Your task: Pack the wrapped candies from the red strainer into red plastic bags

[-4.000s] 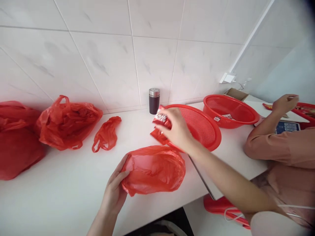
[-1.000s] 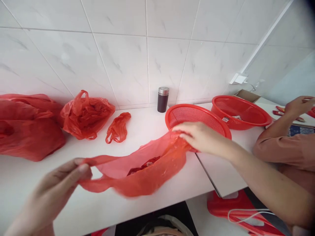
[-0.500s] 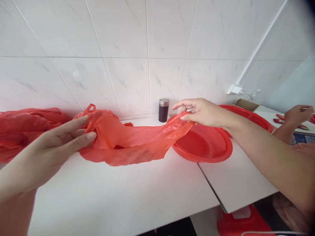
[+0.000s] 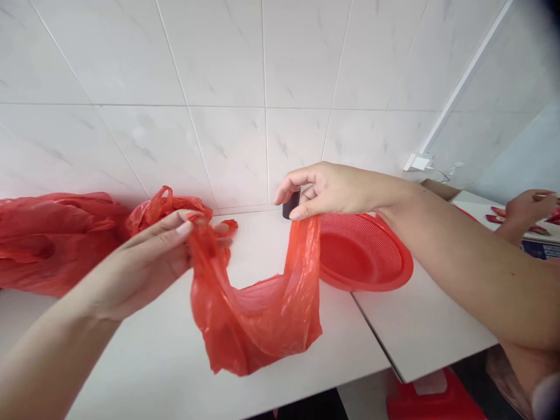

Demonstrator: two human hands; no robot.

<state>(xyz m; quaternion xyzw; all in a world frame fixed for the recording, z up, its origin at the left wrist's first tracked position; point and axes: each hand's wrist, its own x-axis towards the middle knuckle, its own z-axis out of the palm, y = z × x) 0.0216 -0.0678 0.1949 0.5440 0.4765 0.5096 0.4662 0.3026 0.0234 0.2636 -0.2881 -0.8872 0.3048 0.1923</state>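
A red plastic bag (image 4: 262, 315) hangs by its two handles between my hands, above the front of the white table. My left hand (image 4: 153, 256) pinches the left handle between thumb and fingers. With thumb and fingertips, my right hand (image 4: 315, 189) grips the other handle. The bag's contents are hidden behind its walls. Just right of the bag stands a red perforated basket (image 4: 367, 254), its far rim partly covered by my right forearm. A dark tumbler (image 4: 290, 207) shows behind my right hand, mostly hidden.
Large red bags (image 4: 56, 245) and a bunched red bag (image 4: 170, 207) lie at the left by the tiled wall. On the right, a co-worker's hand (image 4: 527, 207) is beside small red packets (image 4: 496, 214). A red stool (image 4: 433, 396) stands below the table edge.
A red packet was in my right hand four seconds ago; red packets then showed inside the bag. Since then both hands have taken the handles and lifted them, so the bag hangs down.
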